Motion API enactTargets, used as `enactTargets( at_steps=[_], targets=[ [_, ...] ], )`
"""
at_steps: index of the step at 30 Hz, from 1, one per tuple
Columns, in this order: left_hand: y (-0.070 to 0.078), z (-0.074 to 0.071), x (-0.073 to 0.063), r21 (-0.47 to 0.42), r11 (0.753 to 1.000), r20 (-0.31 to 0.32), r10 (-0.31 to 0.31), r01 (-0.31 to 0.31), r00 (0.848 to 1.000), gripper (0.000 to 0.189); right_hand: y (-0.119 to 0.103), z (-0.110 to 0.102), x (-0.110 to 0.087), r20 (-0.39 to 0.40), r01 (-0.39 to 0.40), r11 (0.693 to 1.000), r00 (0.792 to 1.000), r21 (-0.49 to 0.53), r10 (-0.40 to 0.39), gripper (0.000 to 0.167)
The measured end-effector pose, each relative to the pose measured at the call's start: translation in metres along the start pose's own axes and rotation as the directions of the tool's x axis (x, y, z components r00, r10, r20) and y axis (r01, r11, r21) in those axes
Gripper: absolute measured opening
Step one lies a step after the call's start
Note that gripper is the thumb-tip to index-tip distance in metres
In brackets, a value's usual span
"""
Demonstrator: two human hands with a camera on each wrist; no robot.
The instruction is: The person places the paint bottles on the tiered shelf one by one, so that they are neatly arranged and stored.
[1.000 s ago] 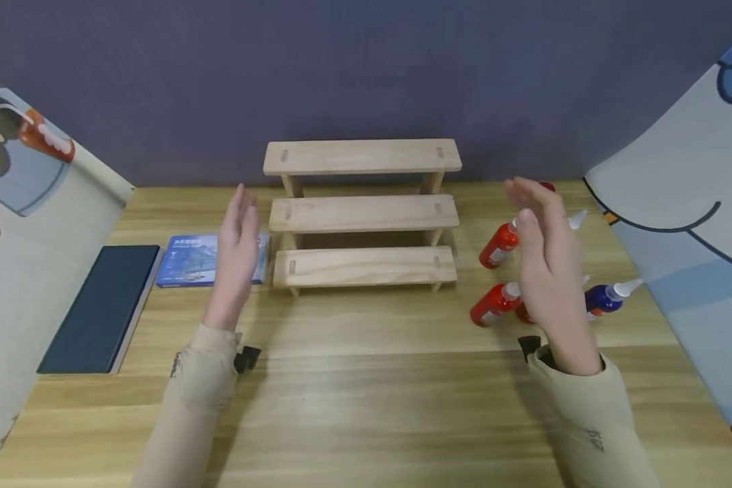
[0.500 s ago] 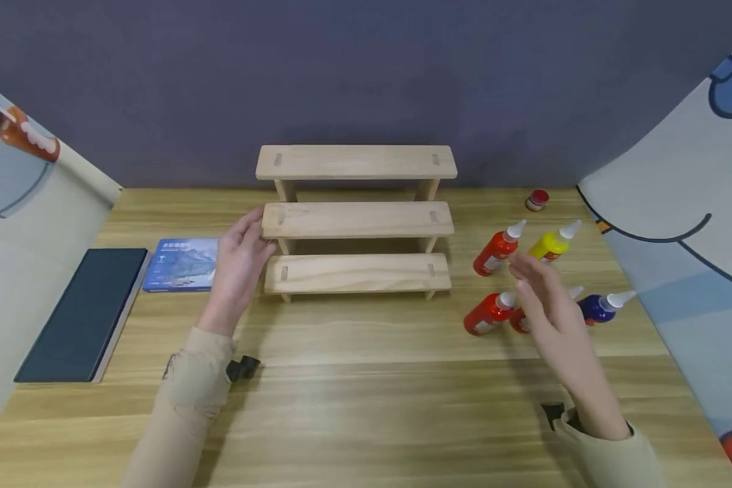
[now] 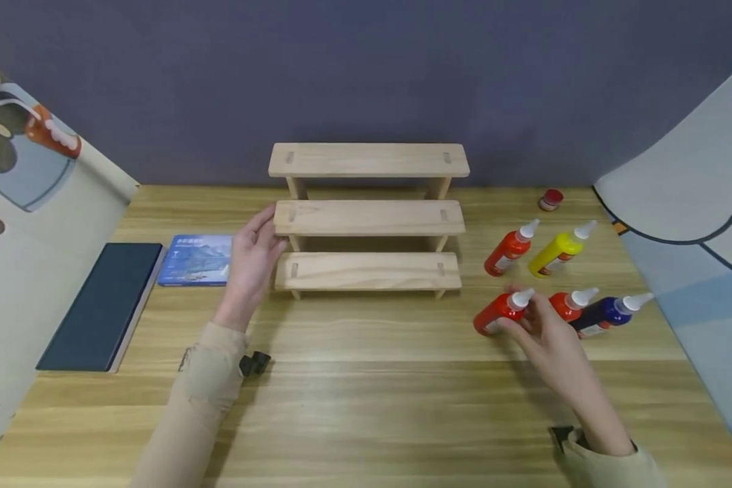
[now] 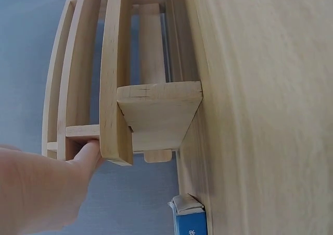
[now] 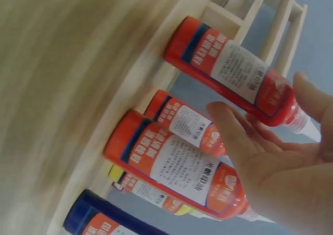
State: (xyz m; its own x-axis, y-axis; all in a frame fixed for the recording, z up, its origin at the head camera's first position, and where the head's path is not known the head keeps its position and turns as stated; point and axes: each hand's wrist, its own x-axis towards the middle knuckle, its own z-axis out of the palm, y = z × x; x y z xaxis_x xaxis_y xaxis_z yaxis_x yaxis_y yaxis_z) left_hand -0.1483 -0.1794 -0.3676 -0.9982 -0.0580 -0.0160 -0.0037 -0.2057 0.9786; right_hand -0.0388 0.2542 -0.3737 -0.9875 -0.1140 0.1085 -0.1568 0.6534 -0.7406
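Observation:
A three-tier wooden stand (image 3: 369,218) is at the back of the table. My left hand (image 3: 253,261) grips the left end of its middle step; in the left wrist view the thumb (image 4: 88,154) presses in by that step, with the other fingers mostly hidden. My right hand (image 3: 549,339) is around the upper part of a red squeeze bottle (image 3: 497,314) with a white nozzle. Thumb and fingers lie on opposite sides of it, not plainly closed on it. In the right wrist view, the fingers (image 5: 229,125) reach between this bottle (image 5: 229,71) and another red one (image 5: 177,164).
Close to my right hand stand a red bottle (image 3: 566,306) and a dark blue one (image 3: 604,315). Behind are another red bottle (image 3: 506,253), a yellow one (image 3: 556,253) and a small red-lidded jar (image 3: 551,199). On the left lie a blue box (image 3: 196,261) and a dark book (image 3: 102,305).
My left hand has moved right from above the blue box onto the stand's middle step. The right hand has come down from above the bottles to the front red bottle.

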Motion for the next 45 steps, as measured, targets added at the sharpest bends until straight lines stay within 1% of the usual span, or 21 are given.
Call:
enactTargets(
  at_steps=[2,5,13,20,24,31,38,41,45],
  targets=[
    [0.0,0.001,0.001,0.007,1.0,-0.003,-0.001,0.001,1.0,0.05,0.001,0.001,0.0,0.008,-0.007,1.0,1.0,0.002,0.007,0.045],
    [-0.001,0.001,0.001,0.018,1.0,-0.007,0.002,-0.001,1.0,0.05,0.003,0.001,-0.001,0.016,-0.022,1.0,1.0,0.0,0.022,0.042],
    [-0.001,0.0,0.0,0.016,1.0,-0.017,0.005,-0.005,1.0,0.05,0.002,0.004,0.001,0.013,-0.036,0.999,0.999,0.005,0.036,0.043],
    [-0.001,0.001,0.001,0.022,1.0,-0.014,0.007,-0.007,1.0,0.05,0.003,0.005,0.001,0.008,-0.034,0.999,0.999,0.013,0.034,0.043],
    [-0.001,0.0,0.002,0.033,0.999,-0.014,0.002,-0.001,1.0,0.05,0.002,0.006,0.001,0.005,-0.045,0.999,0.999,0.015,0.045,0.044],
    [0.0,0.001,0.002,0.078,0.997,-0.004,0.001,0.0,1.0,0.05,0.0,0.006,0.003,-0.013,-0.057,0.998,0.998,0.014,0.057,0.046],
    [0.001,0.002,0.003,0.082,0.997,0.001,0.006,-0.006,1.0,0.05,-0.006,0.004,0.005,-0.021,-0.058,0.998,0.998,-0.008,0.058,0.045],
    [0.001,0.002,0.003,0.083,0.997,0.001,0.005,-0.005,1.0,0.05,-0.01,0.002,0.007,-0.025,-0.048,0.999,0.999,-0.017,0.048,0.045],
    [0.001,0.0,0.002,0.092,0.996,-0.002,-0.002,0.002,1.0,0.05,-0.016,-0.002,0.012,-0.052,0.016,0.999,0.999,-0.033,-0.017,0.042]
  ],
)
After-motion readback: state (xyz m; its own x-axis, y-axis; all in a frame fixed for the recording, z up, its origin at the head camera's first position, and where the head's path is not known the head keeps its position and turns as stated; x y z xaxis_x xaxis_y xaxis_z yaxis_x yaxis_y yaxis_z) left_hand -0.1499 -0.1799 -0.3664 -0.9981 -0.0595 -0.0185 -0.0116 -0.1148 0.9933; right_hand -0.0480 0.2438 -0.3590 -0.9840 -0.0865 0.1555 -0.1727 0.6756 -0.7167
